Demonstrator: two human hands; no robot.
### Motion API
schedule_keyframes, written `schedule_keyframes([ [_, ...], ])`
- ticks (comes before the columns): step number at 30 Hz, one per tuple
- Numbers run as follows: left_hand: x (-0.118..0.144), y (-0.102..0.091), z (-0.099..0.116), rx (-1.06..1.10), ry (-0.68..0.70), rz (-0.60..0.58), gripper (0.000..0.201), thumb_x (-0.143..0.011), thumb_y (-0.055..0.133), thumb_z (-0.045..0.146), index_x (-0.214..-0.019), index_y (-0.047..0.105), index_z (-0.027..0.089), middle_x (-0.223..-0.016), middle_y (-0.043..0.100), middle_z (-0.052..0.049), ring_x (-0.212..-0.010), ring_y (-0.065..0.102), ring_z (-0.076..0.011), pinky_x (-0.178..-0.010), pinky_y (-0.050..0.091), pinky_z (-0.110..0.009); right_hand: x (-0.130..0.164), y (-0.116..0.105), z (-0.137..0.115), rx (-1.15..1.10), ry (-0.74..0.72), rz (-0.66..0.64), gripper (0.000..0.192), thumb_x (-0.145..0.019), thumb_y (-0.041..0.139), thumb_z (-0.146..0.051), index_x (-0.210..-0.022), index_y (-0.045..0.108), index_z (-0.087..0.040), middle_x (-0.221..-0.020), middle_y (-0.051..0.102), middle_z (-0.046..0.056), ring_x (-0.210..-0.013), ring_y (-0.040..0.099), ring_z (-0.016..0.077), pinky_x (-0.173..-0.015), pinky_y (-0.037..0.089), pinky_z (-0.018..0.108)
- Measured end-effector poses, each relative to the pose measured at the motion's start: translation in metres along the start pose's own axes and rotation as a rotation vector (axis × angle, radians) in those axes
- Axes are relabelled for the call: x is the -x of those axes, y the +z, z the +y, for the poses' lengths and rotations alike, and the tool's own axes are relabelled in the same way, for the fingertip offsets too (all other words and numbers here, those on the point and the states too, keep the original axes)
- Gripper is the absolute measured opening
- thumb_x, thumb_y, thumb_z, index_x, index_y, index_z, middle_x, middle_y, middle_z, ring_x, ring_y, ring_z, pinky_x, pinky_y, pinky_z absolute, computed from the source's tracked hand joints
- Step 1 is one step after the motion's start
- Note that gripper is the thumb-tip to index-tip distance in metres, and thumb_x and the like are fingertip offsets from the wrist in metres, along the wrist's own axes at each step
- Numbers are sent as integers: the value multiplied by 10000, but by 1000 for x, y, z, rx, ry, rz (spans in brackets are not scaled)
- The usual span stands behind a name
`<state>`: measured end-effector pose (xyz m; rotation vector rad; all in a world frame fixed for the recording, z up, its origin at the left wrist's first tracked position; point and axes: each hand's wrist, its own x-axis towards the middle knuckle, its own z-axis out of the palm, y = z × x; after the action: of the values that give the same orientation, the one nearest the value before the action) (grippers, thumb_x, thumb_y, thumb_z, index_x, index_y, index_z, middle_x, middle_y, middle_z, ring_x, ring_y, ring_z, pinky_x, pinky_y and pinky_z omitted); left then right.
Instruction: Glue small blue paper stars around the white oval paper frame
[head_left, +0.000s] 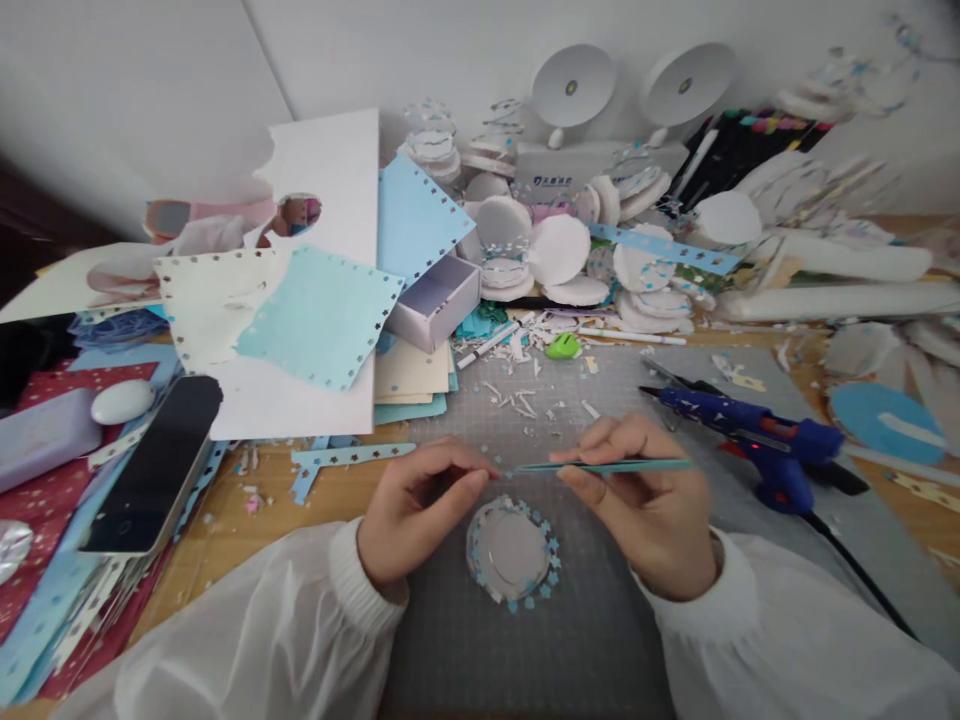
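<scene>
My right hand (645,500) grips thin teal tweezers (615,466), held level with the pointed end toward the left. My left hand (424,510) is closed in a pinch just left of that tip. Tiny pale blue bits show around its fingertips, but what it pinches is too small to make out. Below and between both hands lies a round white disc (514,548), ringed with small blue paper stars (553,562). It rests on a grey cutting mat (525,660).
A blue hot glue gun (750,430) lies at right, its cord running forward. Punched paper sheets (322,315), a small drawer box (439,300) and a phone (154,465) are at left. White discs (559,248), paper scraps and a green object (564,346) crowd the back.
</scene>
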<state>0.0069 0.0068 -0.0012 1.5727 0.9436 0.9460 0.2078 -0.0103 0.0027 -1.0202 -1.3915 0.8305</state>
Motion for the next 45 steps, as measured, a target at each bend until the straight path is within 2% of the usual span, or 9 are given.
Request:
schedule_keyframes([
  [4,0,-2,6,23,37,-123,250,-874,521,251,-729,681,126,-689,665,-90,-658,594,-166,-625,462,-274,-1,-4,2,133,-22,-131,153,-745,657,-121,-745,542,-222,-672,575,-5,-619,594,152,-526,474,284],
  [9,1,-4,7,35,53,-231,339,-892,476,293,-714,705,117,-624,646,-101,-616,588,-174,-601,461,-282,0,-4,3,110,34,-248,147,-769,632,-154,-743,506,-227,-659,547,-19,-594,548,138,-501,435,267],
  [15,1,-3,4,39,109,-271,347,-891,478,291,-719,708,96,-613,641,-111,-594,581,-168,-579,451,-272,1,-4,4,123,68,-306,147,-782,618,-169,-740,486,-217,-661,561,-8,-595,510,133,-521,405,269],
  [20,0,-3,4,32,143,-277,382,-900,465,293,-693,703,79,-586,638,-117,-576,577,-162,-565,445,-261,1,-5,8,172,43,-302,133,-794,605,-171,-749,485,-208,-674,557,-1,-606,507,128,-531,393,262],
  [26,0,-3,4,40,143,-278,368,-897,475,288,-696,707,84,-575,630,-105,-569,567,-154,-563,440,-255,4,-3,14,221,11,-398,130,-787,598,-139,-744,493,-203,-665,551,-3,-587,504,120,-513,389,252],
  [31,0,-3,4,52,148,-268,380,-899,474,295,-688,706,80,-568,627,-105,-559,562,-149,-552,441,-247,5,0,13,223,-132,-292,163,-763,601,-66,-755,511,-202,-669,559,-5,-613,544,122,-548,424,257],
  [37,1,-5,3,81,86,-205,357,-886,495,290,-687,707,84,-581,624,-95,-568,557,-143,-556,435,-241,3,-1,7,142,-166,-200,196,-752,607,-35,-784,513,-205,-699,577,1,-653,582,126,-566,452,251],
  [43,2,-5,2,113,70,-187,369,-886,495,274,-656,702,73,-557,601,-89,-546,545,-141,-545,416,-251,4,-2,10,227,-50,-405,147,-783,597,-120,-724,489,-199,-650,558,-1,-573,520,118,-504,396,248],
  [45,2,-5,1,115,70,-186,377,-890,489,277,-652,703,78,-546,593,-84,-546,541,-142,-548,413,-254,5,-1,12,264,-42,-433,148,-783,595,-127,-715,484,-198,-642,551,-4,-565,505,116,-504,383,252],
])
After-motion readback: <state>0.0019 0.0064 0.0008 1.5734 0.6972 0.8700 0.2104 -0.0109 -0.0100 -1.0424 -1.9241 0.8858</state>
